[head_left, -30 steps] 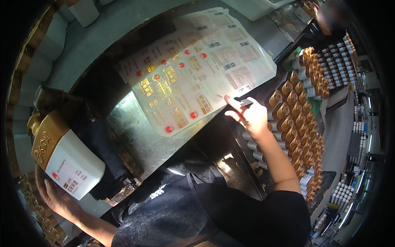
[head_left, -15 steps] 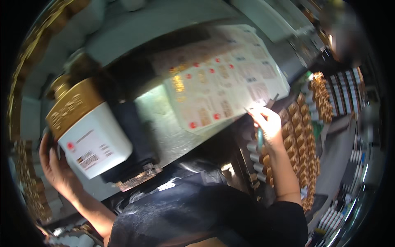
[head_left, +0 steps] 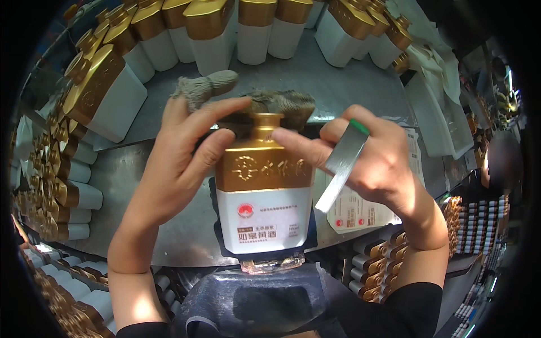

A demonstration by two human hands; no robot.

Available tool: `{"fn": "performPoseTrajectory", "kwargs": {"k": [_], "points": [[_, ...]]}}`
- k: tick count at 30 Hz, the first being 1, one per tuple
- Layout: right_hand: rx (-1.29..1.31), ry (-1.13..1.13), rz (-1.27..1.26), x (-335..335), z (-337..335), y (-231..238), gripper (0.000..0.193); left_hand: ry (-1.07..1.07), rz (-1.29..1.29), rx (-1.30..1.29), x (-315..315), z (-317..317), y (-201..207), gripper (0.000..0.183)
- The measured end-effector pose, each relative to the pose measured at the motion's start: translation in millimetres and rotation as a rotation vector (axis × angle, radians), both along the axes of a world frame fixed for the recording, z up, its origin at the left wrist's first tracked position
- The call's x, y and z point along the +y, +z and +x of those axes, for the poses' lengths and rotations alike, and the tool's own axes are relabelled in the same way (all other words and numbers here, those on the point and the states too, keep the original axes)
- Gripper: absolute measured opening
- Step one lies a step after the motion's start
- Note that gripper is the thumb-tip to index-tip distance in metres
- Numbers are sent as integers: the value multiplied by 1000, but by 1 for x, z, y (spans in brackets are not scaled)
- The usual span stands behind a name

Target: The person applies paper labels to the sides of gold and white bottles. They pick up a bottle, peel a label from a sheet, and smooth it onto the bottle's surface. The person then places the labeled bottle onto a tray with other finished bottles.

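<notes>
Clamps a flat metal blade [head_left: 345,160] in the right hand [head_left: 375,160], with fingers closed around it and index finger stretched toward the gold neck [head_left: 266,125] of a white-and-gold bottle [head_left: 265,211]. Cannot tell whether that fingertip touches the neck or merely overlaps it from this angle. Slants the blade, green end toward one o'clock, bare end toward seven. Holds nothing visible in the left hand [head_left: 180,155], thumb and index finger well parted beside the bottle's shoulder at ten o'clock; cannot make out any contact there. Shows grey fabric [head_left: 205,87] by the left fingertips, past the knuckles; cannot tell if worn.

Has the bottle near the middle of the view, printed front facing the camera, neck toward twelve, against a dark pad [head_left: 310,239]. Shows, counting from the bottle, a brown cloth bundle [head_left: 290,104] just past the neck at twelve, and a curved row of similar bottles [head_left: 208,34] beyond, from ten round to one, on a grey table [head_left: 360,84]. Shows also a white tray [head_left: 445,132] at two, a printed sheet [head_left: 349,217] partly behind the right hand near four, and a dark apron [head_left: 259,307] at six.
</notes>
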State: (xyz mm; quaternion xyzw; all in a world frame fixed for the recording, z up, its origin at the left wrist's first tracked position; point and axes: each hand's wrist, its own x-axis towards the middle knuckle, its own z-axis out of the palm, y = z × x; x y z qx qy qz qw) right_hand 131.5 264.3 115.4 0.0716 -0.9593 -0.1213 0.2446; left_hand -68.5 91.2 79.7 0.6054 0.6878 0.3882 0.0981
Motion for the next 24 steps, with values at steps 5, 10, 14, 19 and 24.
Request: {"fn": "performPoseTrajectory", "kwargs": {"k": [5,10,14,19,24], "points": [[-16,22,82,7,-10,-11,51,-162,-129,-24,23,-15,0,39],[-39,11,129,5,-11,-11,48,-235,-149,-167,38,-23,6,41],[-37,2,123,7,-10,-12,46,-272,-193,-127,45,-28,5,34],[-79,-145,-479,9,-11,-12,29,-295,-232,-110,49,-30,9,29],[-290,-268,-1389,13,-24,-20,24,-285,-240,-154,47,-32,6,32]]}}
